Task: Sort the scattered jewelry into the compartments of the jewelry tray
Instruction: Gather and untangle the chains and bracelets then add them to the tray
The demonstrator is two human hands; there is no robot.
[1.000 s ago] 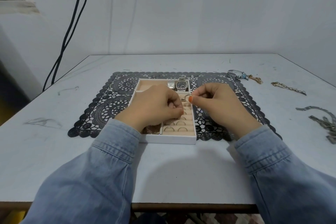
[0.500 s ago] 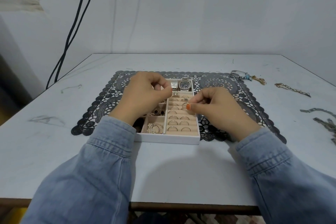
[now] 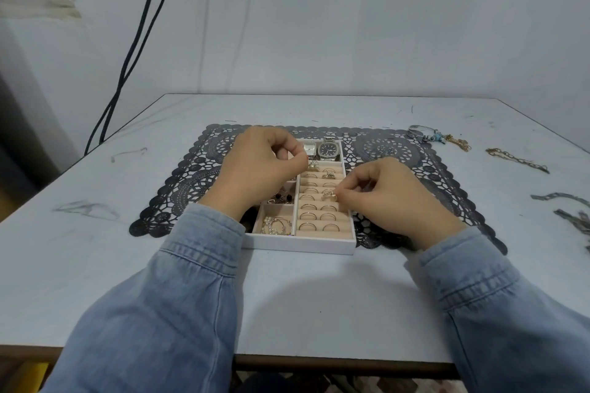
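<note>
A white jewelry tray (image 3: 300,245) with beige lining sits on a black lace mat (image 3: 178,191). Its right column holds several rings in slots; two watches (image 3: 329,150) lie at the far end, and a pearl chain (image 3: 274,226) fills the near left compartment. My right hand (image 3: 386,198) pinches a gold ring (image 3: 329,195) at a middle ring slot. My left hand (image 3: 258,166) hovers over the tray's far left part, fingertips pinched on a gold ring (image 3: 313,165) at the top ring row.
Loose pieces lie on the table to the right: a bangle with a blue charm (image 3: 426,134), a gold chain (image 3: 515,159), and grey metal bands (image 3: 571,210) at the right edge. Black cables (image 3: 134,51) hang down the wall at the left.
My left hand has moved away from the near ring rows to the tray's far end. My right hand has lowered its ring to a middle slot.
</note>
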